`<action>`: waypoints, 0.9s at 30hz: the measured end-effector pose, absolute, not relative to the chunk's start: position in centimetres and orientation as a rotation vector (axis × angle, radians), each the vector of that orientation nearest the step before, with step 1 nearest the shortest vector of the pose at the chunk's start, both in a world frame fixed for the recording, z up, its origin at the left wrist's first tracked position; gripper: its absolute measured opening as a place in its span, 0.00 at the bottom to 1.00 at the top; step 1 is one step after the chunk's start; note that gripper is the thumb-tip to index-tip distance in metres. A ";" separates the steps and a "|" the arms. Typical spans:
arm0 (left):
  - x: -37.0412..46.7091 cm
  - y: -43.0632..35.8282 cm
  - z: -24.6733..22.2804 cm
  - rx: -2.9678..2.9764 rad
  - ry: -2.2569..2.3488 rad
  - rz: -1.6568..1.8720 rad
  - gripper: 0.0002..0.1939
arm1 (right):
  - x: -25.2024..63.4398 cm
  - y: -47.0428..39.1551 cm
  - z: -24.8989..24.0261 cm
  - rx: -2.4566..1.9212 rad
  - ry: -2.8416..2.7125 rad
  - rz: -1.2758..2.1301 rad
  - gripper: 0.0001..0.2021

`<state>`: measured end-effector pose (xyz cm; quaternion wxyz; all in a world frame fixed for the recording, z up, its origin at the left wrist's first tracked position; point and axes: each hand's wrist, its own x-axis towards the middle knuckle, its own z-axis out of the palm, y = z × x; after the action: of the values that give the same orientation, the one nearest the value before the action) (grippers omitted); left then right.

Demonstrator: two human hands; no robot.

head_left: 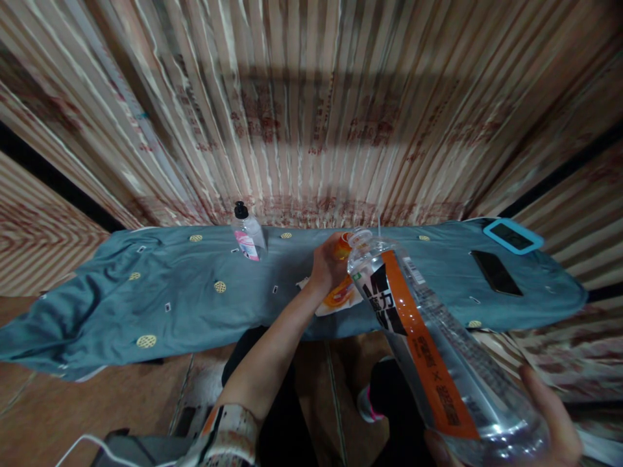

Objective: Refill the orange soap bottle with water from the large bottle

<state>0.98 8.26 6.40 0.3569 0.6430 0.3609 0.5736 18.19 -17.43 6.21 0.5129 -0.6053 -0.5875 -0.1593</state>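
My right hand [552,415] is wrapped round the lower end of a large clear plastic bottle [433,350] with an orange and black label. The bottle is tilted, its open neck pointing away to the left. Close to that neck, my left hand [328,263] is closed round a small orange container [343,246], mostly covered by my fingers. The bottle mouth and the container overlap in view; I cannot tell whether they touch. Below my left hand is a white and orange packet [338,299], partly hidden by my wrist and the bottle.
A teal cloth [185,311] covers the long narrow board in front of me. A clear bottle with a black cap and pink label [248,237] stands on it at the left. A black phone [496,272] and a blue-framed device [513,236] lie at the right. Striped curtains [311,130] hang behind.
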 end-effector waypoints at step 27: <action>1.0 8.2 6.6 1.681 0.935 1.476 0.13 | 18.1 -17.5 5.9 -1.461 -1.414 -0.365 0.56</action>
<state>0.95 8.21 6.58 0.3511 0.6492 0.3610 0.5700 18.13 -17.54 5.94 0.5124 -0.6072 -0.5880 -0.1516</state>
